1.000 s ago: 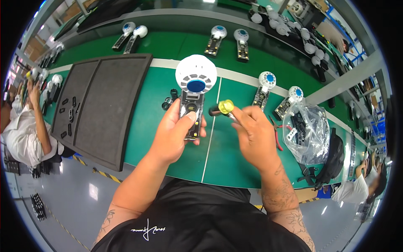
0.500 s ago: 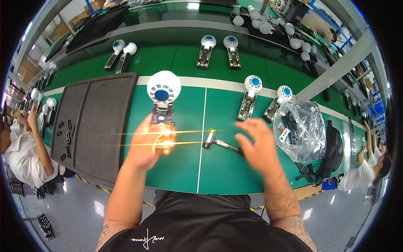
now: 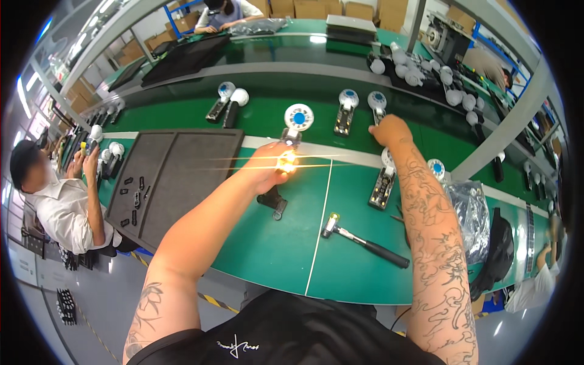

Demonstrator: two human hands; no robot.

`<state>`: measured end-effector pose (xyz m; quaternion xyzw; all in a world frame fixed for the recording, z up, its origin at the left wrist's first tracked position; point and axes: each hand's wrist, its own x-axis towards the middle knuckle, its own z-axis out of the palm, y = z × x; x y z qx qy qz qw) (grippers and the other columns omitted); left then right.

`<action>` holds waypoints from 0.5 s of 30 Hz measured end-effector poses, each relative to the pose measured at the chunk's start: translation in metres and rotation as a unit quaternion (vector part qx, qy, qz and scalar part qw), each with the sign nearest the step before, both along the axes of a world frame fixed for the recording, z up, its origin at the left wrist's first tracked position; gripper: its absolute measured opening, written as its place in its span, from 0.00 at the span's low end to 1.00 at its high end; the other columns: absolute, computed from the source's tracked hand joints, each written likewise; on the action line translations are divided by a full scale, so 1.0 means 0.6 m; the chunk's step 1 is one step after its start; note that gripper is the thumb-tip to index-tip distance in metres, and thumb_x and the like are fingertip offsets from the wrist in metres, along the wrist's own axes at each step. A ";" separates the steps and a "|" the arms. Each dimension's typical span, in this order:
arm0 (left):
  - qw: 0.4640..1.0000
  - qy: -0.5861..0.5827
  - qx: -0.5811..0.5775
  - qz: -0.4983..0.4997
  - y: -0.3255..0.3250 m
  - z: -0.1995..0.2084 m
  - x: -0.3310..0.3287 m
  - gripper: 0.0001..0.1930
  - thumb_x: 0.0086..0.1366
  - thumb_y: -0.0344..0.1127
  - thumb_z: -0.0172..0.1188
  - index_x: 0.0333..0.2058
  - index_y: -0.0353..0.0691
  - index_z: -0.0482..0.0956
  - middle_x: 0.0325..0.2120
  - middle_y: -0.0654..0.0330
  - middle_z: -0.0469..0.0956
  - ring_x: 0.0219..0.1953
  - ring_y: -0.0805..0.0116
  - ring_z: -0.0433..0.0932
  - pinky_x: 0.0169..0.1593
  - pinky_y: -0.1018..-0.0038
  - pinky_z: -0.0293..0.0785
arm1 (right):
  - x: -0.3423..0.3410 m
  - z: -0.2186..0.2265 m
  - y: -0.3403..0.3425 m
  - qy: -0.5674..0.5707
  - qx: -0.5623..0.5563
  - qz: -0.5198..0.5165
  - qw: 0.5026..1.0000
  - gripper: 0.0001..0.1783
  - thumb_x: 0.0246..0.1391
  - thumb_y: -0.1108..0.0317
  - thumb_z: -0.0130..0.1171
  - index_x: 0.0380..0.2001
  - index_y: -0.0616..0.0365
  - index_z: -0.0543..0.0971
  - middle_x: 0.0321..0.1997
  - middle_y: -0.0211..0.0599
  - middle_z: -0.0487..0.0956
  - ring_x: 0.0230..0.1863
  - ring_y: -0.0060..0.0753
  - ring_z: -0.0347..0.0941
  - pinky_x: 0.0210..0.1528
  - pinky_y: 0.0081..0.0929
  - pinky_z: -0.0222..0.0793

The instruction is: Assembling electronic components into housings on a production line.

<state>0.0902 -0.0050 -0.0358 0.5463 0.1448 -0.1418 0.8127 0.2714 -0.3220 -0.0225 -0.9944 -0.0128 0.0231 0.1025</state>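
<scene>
My left hand (image 3: 272, 169) is closed round the dark handle of a device with a round, slotted white head (image 3: 298, 117) and blue centre. Bright lights glare from its handle beside my fingers. Below that hand a black piece with a small round end (image 3: 275, 204) shows; I cannot tell if it is joined on. Stretched far forward, my right hand (image 3: 392, 131) has its fingers closed at the handle of a similar device (image 3: 377, 102) on the green belt. A third such device (image 3: 382, 187), its circuit board showing, lies under my right forearm.
A hammer (image 3: 365, 240) with a black grip lies on the green table. Left of it is a dark tray (image 3: 182, 182) with small black parts. More devices (image 3: 347, 109) lie on the belt. Right are a clear plastic bag (image 3: 469, 213) and a post (image 3: 499, 131). A person (image 3: 67, 207) sits left.
My left hand has moved forward with the lit device. My right hand has gone from above the hammer to the device on the belt. The whole view has shifted.
</scene>
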 end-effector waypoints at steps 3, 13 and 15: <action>0.998 0.002 0.032 0.053 -0.042 0.058 0.052 0.10 0.77 0.39 0.54 0.49 0.41 0.76 0.33 0.58 0.82 0.28 0.71 0.78 0.24 0.80 0.67 | 0.006 -0.022 0.010 -0.010 -0.006 -0.010 1.000 0.24 0.56 0.53 0.67 0.41 0.68 0.87 0.44 0.52 0.88 0.46 0.55 0.85 0.51 0.43 0.81; 0.993 -0.095 0.065 0.002 -0.014 0.143 0.234 0.22 0.78 0.48 0.56 0.56 0.32 0.74 0.43 0.47 0.85 0.38 0.56 0.85 0.41 0.68 0.84 | -0.012 0.064 -0.030 -0.073 0.029 -0.064 0.995 0.24 0.53 0.55 0.66 0.44 0.65 0.87 0.39 0.49 0.89 0.42 0.54 0.85 0.47 0.41 0.80; 0.984 -0.043 0.170 0.028 -0.028 0.153 0.219 0.33 0.78 0.54 0.56 0.65 0.27 0.69 0.56 0.42 0.81 0.54 0.49 0.81 0.59 0.58 0.79 | -0.068 0.100 -0.040 -0.097 0.068 -0.077 0.990 0.24 0.53 0.55 0.66 0.44 0.66 0.86 0.38 0.49 0.88 0.41 0.54 0.84 0.45 0.40 0.79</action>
